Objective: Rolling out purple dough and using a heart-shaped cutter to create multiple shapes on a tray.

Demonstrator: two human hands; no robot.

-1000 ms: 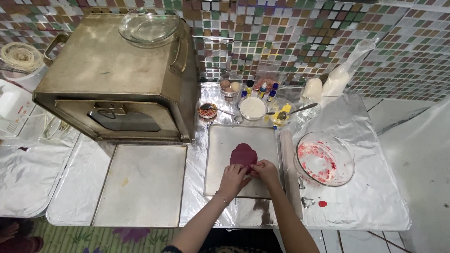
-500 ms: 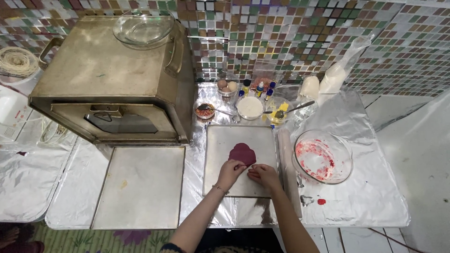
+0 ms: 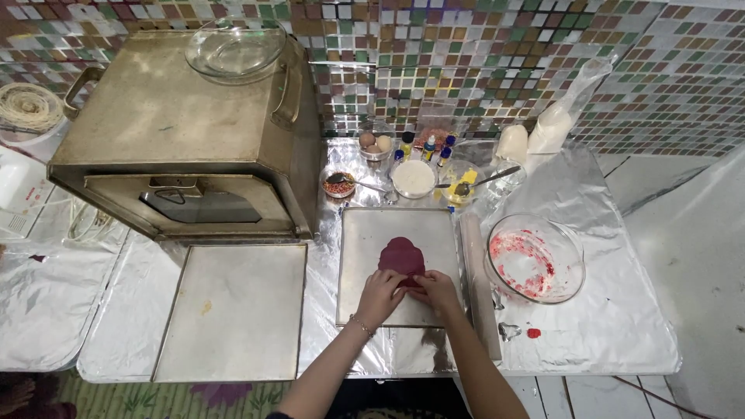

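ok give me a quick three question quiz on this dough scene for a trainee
1. True or false: both hands press on the near edge of the dark red dough.
2. What does the dough lie on?
A. the metal tray
B. the glass bowl
C. the oven top
3. Which side of the metal tray does the glass bowl with red smears stand on, from the person's view?

Key
1. True: the left hand and right hand both rest on its near edge.
2. A.
3. The right, past the rolling pin.
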